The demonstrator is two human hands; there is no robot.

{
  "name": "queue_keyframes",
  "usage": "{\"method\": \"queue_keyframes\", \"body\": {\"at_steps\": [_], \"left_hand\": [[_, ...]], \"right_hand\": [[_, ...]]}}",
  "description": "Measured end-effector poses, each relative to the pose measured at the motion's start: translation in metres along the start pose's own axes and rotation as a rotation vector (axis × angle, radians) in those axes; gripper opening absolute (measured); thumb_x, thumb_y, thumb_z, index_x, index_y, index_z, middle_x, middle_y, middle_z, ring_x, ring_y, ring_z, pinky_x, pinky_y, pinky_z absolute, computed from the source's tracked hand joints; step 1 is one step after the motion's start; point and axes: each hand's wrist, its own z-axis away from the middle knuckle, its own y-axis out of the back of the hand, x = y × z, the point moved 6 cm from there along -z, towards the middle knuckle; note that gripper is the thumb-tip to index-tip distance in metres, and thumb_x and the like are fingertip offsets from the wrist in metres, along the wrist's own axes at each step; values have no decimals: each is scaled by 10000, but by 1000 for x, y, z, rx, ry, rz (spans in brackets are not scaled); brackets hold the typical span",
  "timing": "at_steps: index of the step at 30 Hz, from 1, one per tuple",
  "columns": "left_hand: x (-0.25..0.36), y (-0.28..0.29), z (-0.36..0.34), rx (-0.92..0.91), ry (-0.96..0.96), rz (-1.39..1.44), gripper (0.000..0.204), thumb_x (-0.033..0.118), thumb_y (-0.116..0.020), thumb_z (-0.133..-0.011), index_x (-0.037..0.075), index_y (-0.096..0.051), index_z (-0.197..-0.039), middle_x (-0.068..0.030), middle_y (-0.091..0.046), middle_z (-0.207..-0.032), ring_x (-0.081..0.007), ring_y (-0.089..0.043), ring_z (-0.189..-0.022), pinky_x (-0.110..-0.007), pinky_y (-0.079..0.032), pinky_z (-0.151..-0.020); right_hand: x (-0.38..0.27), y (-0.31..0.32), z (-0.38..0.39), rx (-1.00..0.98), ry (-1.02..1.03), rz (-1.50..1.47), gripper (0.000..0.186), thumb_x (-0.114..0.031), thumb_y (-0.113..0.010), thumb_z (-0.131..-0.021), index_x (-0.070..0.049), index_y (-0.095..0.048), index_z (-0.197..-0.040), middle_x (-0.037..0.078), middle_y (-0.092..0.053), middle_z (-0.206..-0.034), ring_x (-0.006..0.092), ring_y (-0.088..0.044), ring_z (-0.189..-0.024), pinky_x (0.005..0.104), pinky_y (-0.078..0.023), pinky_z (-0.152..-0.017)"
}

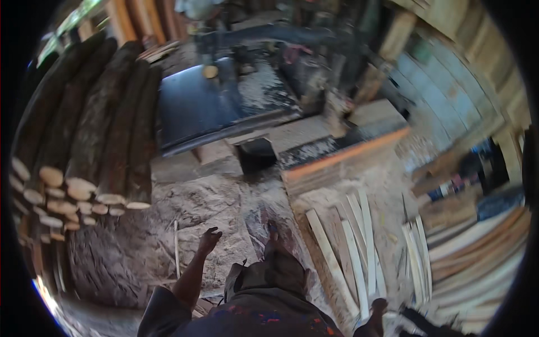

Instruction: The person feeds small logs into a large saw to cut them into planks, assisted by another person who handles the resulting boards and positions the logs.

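My left hand (210, 238) hangs in the air above the dusty floor, fingers apart and holding nothing, left of my legs and near a thin upright-lying stick (176, 253). My right hand (377, 309) is low at the lower right, its fingers partly curled and too small to read, beside pale cut wooden strips (337, 258) lying on the floor and a dark object (426, 323) I cannot make out. Ahead of my feet stands a metal-topped machine table (191, 106) with sawdust on it and a dark-topped wooden beam (342, 151) at its front right.
Stacked logs (95, 123) fill the left side. Bundles of sawn strips (477, 253) lie at the right, below dark clutter (471, 168). Behind are wooden posts (393, 39) and a pale panel (438, 95). A black opening or block (255, 154) sits below the table's front edge.
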Motion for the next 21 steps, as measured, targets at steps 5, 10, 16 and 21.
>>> {"method": "queue_keyframes", "body": {"at_steps": [5,10,16,21], "left_hand": [[-127,-5,81,295,436,405,526,349,-690,-800,24,-555,-1191,-92,-676,-824,-139,-625,-657,-273,-491,-565],[-212,-87,145,-28,401,-254,523,514,-641,-771,117,-644,-1112,-80,-692,-903,-209,-657,-807,-351,-529,-719],[-182,-104,54,-38,548,33,573,569,-638,-726,136,-660,-1101,-164,-660,-1043,-310,-617,-1009,-376,-479,-886],[-47,-37,-109,38,525,89,648,588,-607,-757,81,-615,-1160,-242,-630,-1059,-337,-602,-1035,-396,-464,-907]], "right_hand": [[-384,141,14,-873,416,-1221,234,-184,-570,-862,-98,-615,-1075,81,-655,-869,220,-661,-684,293,-490,-490],[-538,387,70,-487,1026,-886,313,-260,-587,-886,-52,-624,-1118,85,-686,-856,156,-663,-684,278,-516,-543],[-618,476,-23,-443,952,-937,287,-257,-616,-871,-30,-643,-1046,71,-690,-874,146,-658,-636,272,-517,-536],[-695,596,-54,-396,1087,-994,246,-267,-599,-890,-46,-657,-978,47,-670,-761,111,-631,-592,242,-480,-490]]}}
